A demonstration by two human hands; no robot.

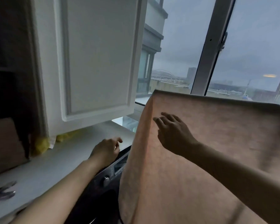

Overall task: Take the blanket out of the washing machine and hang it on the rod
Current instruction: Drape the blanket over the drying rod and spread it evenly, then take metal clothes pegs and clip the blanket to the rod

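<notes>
The blanket (pixel 200 159), pinkish-tan, hangs draped with its fold line running across the upper right, in front of the window (pixel 184 54); the rod beneath that fold is hidden by the cloth. The blanket falls toward the near right and covers part of the washing machine (pixel 108 175), whose dark control panel and knob show just left of it. The right hand (pixel 173 135) is raised before the blanket with fingers spread and loose, gripping nothing; contact with the cloth cannot be told. The left hand (pixel 106 151) sits at the countertop (pixel 63 156) edge above the machine, fingers loosely curled, holding nothing. A white cabinet door (pixel 95 59) stands open at far left.
</notes>
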